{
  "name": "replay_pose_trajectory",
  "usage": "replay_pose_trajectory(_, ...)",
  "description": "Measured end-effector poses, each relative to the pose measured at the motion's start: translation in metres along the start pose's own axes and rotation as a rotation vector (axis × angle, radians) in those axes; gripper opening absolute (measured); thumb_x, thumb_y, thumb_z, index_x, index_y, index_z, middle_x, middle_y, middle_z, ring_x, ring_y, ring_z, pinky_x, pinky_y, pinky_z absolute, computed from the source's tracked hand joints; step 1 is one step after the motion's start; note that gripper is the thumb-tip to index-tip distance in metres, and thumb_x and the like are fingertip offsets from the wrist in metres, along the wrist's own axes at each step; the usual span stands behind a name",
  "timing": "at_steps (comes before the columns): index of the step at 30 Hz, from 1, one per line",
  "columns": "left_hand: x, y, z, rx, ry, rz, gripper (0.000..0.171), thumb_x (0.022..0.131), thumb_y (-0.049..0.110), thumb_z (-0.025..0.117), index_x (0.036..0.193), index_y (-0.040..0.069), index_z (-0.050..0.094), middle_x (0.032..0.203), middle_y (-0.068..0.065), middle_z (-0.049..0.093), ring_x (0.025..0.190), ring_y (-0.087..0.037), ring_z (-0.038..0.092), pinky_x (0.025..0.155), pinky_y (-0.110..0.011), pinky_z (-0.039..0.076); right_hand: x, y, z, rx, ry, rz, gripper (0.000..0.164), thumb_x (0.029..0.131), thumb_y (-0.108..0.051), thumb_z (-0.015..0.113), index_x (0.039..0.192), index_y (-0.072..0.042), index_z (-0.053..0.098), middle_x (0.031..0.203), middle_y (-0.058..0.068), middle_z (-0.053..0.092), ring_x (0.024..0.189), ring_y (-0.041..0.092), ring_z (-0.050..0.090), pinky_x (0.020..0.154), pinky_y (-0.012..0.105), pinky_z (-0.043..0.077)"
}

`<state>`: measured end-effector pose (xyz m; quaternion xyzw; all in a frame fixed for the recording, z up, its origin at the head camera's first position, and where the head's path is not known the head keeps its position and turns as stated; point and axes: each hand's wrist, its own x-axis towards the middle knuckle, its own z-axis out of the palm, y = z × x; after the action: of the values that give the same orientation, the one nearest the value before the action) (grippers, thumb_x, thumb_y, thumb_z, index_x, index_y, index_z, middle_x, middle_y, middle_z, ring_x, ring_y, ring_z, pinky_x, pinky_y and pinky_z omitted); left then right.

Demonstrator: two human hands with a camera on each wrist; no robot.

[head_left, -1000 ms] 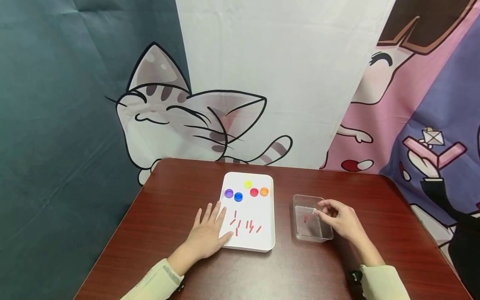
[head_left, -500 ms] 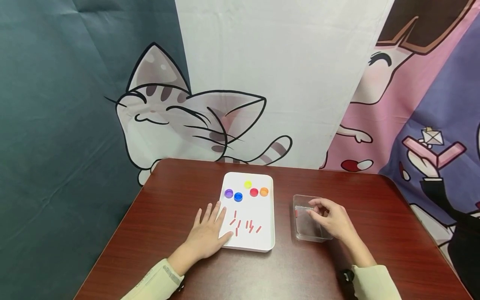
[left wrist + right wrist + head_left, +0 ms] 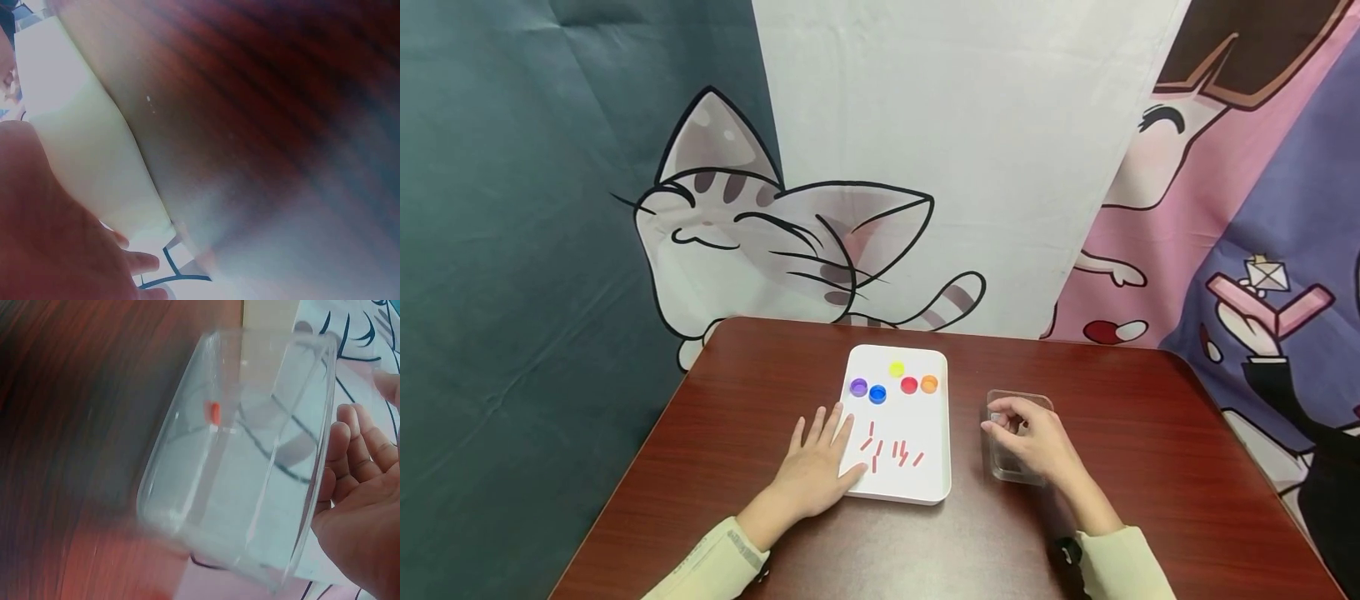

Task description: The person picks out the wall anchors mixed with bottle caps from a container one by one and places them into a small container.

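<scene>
My left hand (image 3: 811, 471) rests with spread, straight fingers on the left edge of a white tray (image 3: 936, 433). On the tray's nearer half, several short red strips (image 3: 874, 464) lie in a loose pattern. Above a clear plastic box (image 3: 1017, 475) to the right is my right hand (image 3: 1030, 437), fingers loosely bent, thumb and index tips apart. I see nothing between them. Through the box wall in the right wrist view, a red-orange piece (image 3: 214, 414) shows; the hand hides part of the box in the head view.
Small round dishes or caps stand on the tray's far half: yellow (image 3: 897, 368), red (image 3: 909, 385), orange (image 3: 928, 383), purple (image 3: 858, 387) and blue (image 3: 877, 394). A brown wooden table (image 3: 760, 367) carries everything, with a printed cloth (image 3: 865, 83) behind it.
My right hand has moved left across the clear box, from its right side to its left side. My left hand, the tray and the strips on it stay where they were.
</scene>
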<state>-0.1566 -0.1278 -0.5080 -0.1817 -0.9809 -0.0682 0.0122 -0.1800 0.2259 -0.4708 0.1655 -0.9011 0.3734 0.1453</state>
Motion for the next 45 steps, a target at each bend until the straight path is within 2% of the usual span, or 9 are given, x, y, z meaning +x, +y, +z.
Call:
replay_pose_trajectory(6, 0.001, 0.0, 0.002, -0.01, 0.006, 0.004, 0.077, 0.089, 0.061, 0.041, 0.148, 0.014, 0.025, 0.156, -0.01, 0.015, 0.142, -0.035, 0.014, 0.11, -0.059, 0.009, 0.004, -0.009, 0.012, 0.014, -0.014, -0.018, 0.021, 0.077, -0.028, 0.077, 0.095, -0.022, 0.067, 0.072, -0.013, 0.054, 0.062, 0.004, 0.051, 0.055, 0.019, 0.043)
replay_pose_trajectory(14, 0.001, -0.001, 0.002, -0.001, 0.005, 0.002, 0.078, 0.089, 0.062, 0.04, 0.149, 0.014, 0.025, 0.156, -0.009, 0.014, 0.142, -0.035, 0.013, 0.11, -0.058, 0.007, 0.012, -0.017, 0.026, 0.006, -0.04, -0.014, 0.023, 0.078, -0.032, 0.075, 0.097, -0.023, 0.066, 0.073, -0.013, 0.055, 0.062, 0.005, 0.051, 0.054, 0.02, 0.043)
replay_pose_trajectory(22, 0.0, -0.001, 0.002, 0.009, 0.001, 0.004, 0.078, 0.09, 0.062, 0.039, 0.149, 0.014, 0.025, 0.156, -0.01, 0.014, 0.142, -0.035, 0.013, 0.11, -0.058, 0.009, 0.02, -0.028, 0.039, 0.069, -0.07, -0.017, 0.027, 0.076, -0.025, 0.077, 0.098, -0.012, 0.067, 0.075, -0.008, 0.057, 0.063, 0.007, 0.051, 0.056, 0.02, 0.045)
replay_pose_trajectory(29, 0.001, -0.001, 0.001, 0.023, -0.005, 0.005, 0.079, 0.09, 0.064, 0.037, 0.149, 0.014, 0.024, 0.156, -0.009, 0.012, 0.142, -0.035, 0.013, 0.11, -0.058, 0.01, 0.026, -0.032, 0.052, 0.079, -0.098, -0.028, 0.027, 0.075, -0.025, 0.078, 0.098, -0.018, 0.067, 0.074, -0.005, 0.057, 0.063, 0.01, 0.052, 0.056, 0.02, 0.044)
replay_pose_trajectory(35, 0.001, -0.001, 0.002, 0.014, 0.001, 0.007, 0.078, 0.09, 0.063, 0.038, 0.149, 0.014, 0.025, 0.156, -0.01, 0.013, 0.142, -0.035, 0.013, 0.11, -0.059, 0.01, 0.029, -0.037, 0.061, 0.077, -0.134, -0.043, 0.027, 0.075, -0.025, 0.078, 0.099, -0.017, 0.067, 0.076, -0.002, 0.057, 0.063, 0.012, 0.052, 0.056, 0.02, 0.043)
replay_pose_trajectory(45, 0.001, 0.0, 0.001, 0.021, -0.003, 0.004, 0.078, 0.09, 0.062, 0.039, 0.148, 0.013, 0.025, 0.156, -0.01, 0.014, 0.142, -0.035, 0.013, 0.11, -0.059, 0.01, 0.029, -0.047, 0.074, 0.06, -0.214, -0.005, 0.031, 0.076, -0.027, 0.077, 0.103, -0.014, 0.067, 0.079, -0.004, 0.058, 0.067, 0.014, 0.054, 0.056, 0.02, 0.043)
